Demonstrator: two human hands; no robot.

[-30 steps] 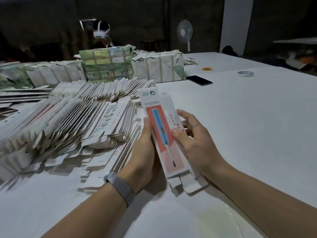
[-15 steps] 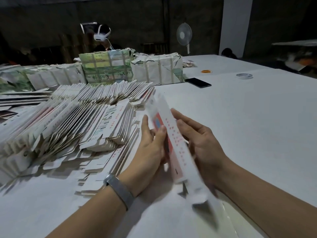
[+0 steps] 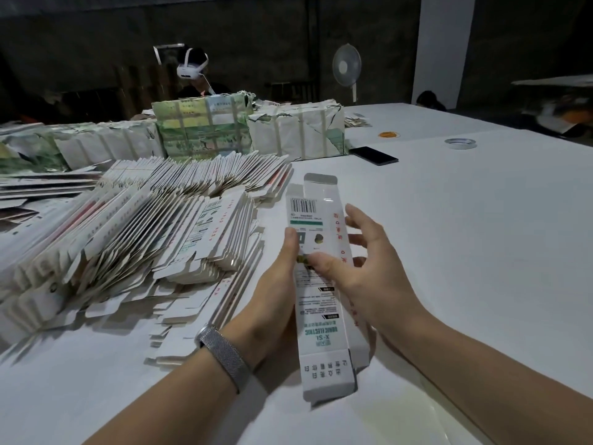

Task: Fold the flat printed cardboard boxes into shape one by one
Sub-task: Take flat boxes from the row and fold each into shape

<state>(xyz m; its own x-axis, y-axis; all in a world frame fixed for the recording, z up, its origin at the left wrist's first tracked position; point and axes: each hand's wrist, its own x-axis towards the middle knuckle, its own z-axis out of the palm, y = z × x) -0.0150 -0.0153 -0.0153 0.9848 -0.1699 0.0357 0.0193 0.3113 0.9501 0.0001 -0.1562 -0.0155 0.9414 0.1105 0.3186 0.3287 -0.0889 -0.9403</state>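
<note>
A broad white table (image 3: 465, 252) fills the frame, with a fanned heap of flat printed cardboard blanks (image 3: 144, 239) at centre left, beside which a person holds one long white printed cardboard box (image 3: 316, 284) at lower centre. The left hand (image 3: 272, 303) grips its left edge with the thumb on the printed face, while the right hand (image 3: 362, 268) pinches the right side, fingers spread loosely behind. Squeezing unevenly could crease a panel rather than open the box square.

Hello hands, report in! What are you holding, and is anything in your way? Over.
Left hand and right hand both grip one box, barcode side up. Flaps not yet tucked. Flat box pile sits left, nothing blocking.
</note>
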